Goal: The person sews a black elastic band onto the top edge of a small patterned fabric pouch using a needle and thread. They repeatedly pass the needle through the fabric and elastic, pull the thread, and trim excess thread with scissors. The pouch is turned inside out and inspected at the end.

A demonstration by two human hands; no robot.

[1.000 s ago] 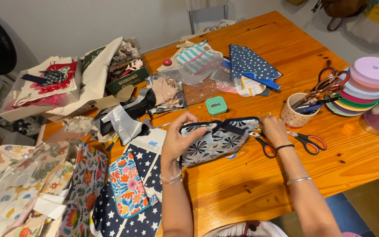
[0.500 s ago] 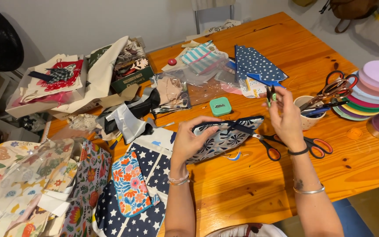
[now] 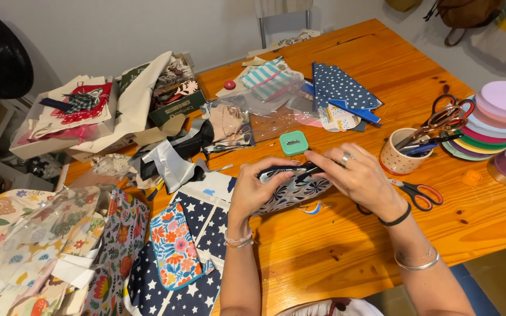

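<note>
Head view: we are pressing our left hand (image 3: pixel 259 190) closed on the patterned fabric pouch (image 3: pixel 295 188), lying on the wooden table (image 3: pixel 346 251) between both hands. It is looking soft, light and floppy. Our right hand (image 3: pixel 361 178) is pinching a thin dark tool (image 3: pixel 310 171) at its upper edge.

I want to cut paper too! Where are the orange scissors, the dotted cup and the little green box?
orange scissors (image 3: pixel 421 193), head view, on the handle loops.
dotted cup (image 3: pixel 395 159), head view, on its side wall.
little green box (image 3: pixel 293 143), head view, on its lid.
</note>
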